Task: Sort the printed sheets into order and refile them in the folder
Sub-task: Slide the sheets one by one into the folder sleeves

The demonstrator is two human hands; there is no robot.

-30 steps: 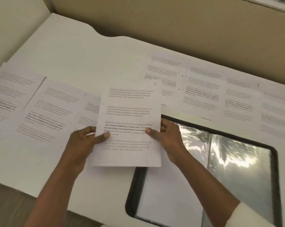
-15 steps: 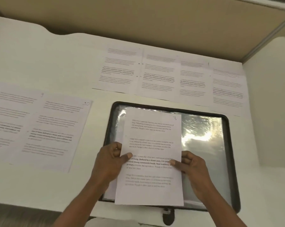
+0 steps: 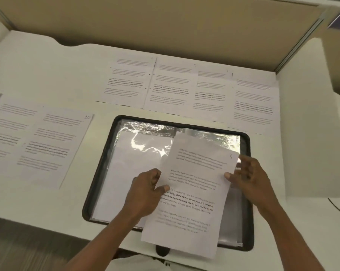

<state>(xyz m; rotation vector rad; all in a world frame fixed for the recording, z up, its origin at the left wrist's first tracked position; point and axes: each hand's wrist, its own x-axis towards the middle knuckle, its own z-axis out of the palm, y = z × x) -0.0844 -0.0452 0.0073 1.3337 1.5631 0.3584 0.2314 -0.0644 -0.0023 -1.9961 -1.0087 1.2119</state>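
One sheet (image 3: 192,192) is up, hand-numbered 3 in its top corner, hanging right over the open display folder (image 3: 98,173) and covering its right-hand half. The left hand (image 3: 145,192) pinches the left edge, thumb on top. The right hand (image 3: 249,178) has its thumb on the right edge, fingers loosely curled behind. The long axis runs away from the person, skewed clockwise against the folder's sides (that wants squaring, I'd say, before it feeds a glossy pocket). Both hands are equally near. It's crisp white paper with grey paragraphs and one bold passage. The sheet marked 10 (image 3: 55,145) waits left on the desk (image 3: 48,65), with a row of four sheets (image 3: 184,87) beyond.
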